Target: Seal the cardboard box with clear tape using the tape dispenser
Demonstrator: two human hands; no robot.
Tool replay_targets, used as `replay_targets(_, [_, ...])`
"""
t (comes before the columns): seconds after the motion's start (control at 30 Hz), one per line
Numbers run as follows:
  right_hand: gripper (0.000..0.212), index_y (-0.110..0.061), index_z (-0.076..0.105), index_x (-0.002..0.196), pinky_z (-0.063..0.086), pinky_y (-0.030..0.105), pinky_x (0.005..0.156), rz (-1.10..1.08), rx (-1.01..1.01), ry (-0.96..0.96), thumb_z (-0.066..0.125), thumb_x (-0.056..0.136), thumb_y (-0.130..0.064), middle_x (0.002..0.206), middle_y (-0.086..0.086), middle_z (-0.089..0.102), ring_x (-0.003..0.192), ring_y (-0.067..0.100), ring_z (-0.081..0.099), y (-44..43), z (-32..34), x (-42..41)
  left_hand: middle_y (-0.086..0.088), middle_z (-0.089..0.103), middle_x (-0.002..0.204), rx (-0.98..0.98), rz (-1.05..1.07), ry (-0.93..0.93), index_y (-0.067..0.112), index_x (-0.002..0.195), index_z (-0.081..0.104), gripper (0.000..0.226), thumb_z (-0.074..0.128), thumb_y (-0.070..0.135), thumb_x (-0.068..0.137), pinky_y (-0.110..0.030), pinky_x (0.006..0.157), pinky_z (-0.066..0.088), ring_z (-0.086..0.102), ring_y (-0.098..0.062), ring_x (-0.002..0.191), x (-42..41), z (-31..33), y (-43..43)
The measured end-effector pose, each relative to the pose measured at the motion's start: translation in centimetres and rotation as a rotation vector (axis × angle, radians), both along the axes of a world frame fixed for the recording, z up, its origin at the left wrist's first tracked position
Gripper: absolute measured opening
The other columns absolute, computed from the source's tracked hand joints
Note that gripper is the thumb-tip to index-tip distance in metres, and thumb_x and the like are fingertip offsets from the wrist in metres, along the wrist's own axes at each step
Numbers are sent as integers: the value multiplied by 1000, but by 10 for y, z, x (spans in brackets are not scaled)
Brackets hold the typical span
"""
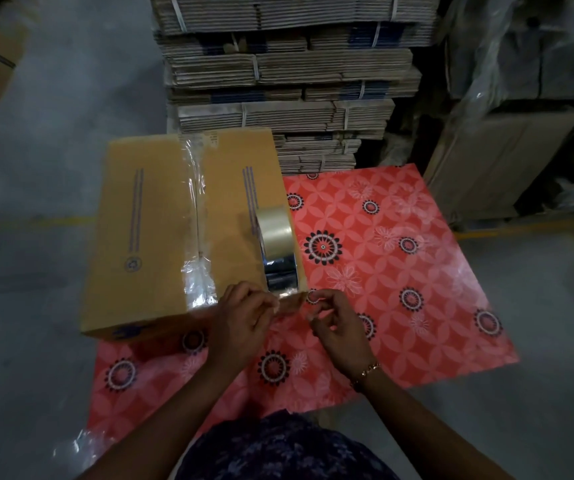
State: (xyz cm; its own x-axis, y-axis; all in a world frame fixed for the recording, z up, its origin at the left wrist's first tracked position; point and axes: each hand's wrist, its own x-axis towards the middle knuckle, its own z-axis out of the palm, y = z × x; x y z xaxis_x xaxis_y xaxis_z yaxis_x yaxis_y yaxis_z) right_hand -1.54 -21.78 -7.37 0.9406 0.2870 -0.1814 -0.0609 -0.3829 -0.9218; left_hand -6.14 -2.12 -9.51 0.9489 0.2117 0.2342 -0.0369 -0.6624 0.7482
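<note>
Cardboard box point(153, 237) sits on a red floral mat point(399, 271), mostly ahead and to the left of both hands, flaps closed, clear tape strip point(195, 209) already running down the centre seam and wrinkled where it wraps over the near edge. Tape roll point(275, 232) stands on edge on the box top near its right side, directly ahead of the hands; a shiny stretch of tape point(282, 275) runs from it down to the near right corner of the box. Can't make out a dispenser body around the roll. Left hand point(244, 317) is at that near corner, fingers curled and pinched on the tape end against the box edge. Right hand point(334, 323) is just beside it, off the box over the mat, fingertips pinched together; can't tell if it has tape between them. Bracelet point(368, 370) on right wrist. Bundled flat cartons point(285, 64) stacked well beyond the box.
</note>
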Motion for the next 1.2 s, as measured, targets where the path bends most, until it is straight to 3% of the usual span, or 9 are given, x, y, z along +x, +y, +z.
replay_targets(0.07, [24, -24, 59, 110, 50, 22, 61, 67, -54, -87, 66, 91, -12, 96, -7, 64, 71, 7, 60, 3, 5, 4, 7, 60, 96, -13, 7, 15, 20, 91, 75, 6, 70, 21, 88, -38, 85, 49, 57, -16, 98, 1, -1, 1])
replay_targets(0.23, [12, -19, 62, 99, 51, 26, 66, 162, -80, -274, 66, 89, -13, 98, -2, 60, 78, 11, 60, 9, 9, 14, 8, 61, 95, -19, -10, 21, 20, 92, 74, 12, 65, 28, 88, -38, 84, 50, 58, -14, 98, 0, 2, -1])
replay_targets(0.47, [2, -16, 68, 91, 54, 33, 73, 236, -103, -306, 68, 89, -17, 94, -2, 60, 82, 11, 60, 5, 6, 28, 15, 65, 94, -167, 25, 63, 28, 92, 71, 7, 71, 23, 87, -34, 71, 57, 66, -5, 85, -3, 6, -5])
replay_targets(0.7, [5, -19, 67, 90, 53, 38, 73, 368, -150, -308, 67, 86, -16, 93, -1, 62, 80, 11, 60, 7, 14, 34, 13, 69, 103, -328, 29, 94, 28, 124, 54, 45, 77, 15, 88, -15, 70, 52, 70, -3, 89, -13, 13, -26])
replay_targets(0.87, [9, -16, 66, 87, 53, 42, 73, 405, -178, -297, 62, 80, -20, 91, 1, 62, 78, 16, 61, 9, 19, 40, 7, 69, 110, -429, 146, 79, 29, 137, 43, 63, 72, 3, 87, -14, 78, 53, 69, -2, 95, -17, 12, -33])
replay_targets(1.0, [7, -16, 67, 86, 54, 42, 74, 398, -178, -273, 65, 80, -19, 90, 0, 63, 78, 15, 62, 6, 21, 43, 11, 71, 102, -436, 102, 92, 28, 119, 60, 32, 66, 15, 90, -28, 72, 57, 72, -9, 90, -14, 9, -26])
replay_targets(1.13, [6, -18, 66, 88, 54, 38, 72, 392, -167, -254, 66, 82, -18, 91, -3, 63, 76, 12, 62, 6, 24, 45, 7, 70, 95, -373, 105, 29, 21, 98, 69, 15, 69, 7, 94, -18, 70, 50, 68, -9, 85, -11, 13, -25])
replay_targets(1.2, [16, -20, 64, 100, 54, 32, 69, 376, -143, -224, 66, 84, -18, 92, -3, 65, 73, 12, 62, 6, 27, 45, 7, 70, 91, -349, 115, 11, 21, 95, 70, 8, 69, 13, 94, -19, 68, 49, 67, -7, 81, -9, 12, -24])
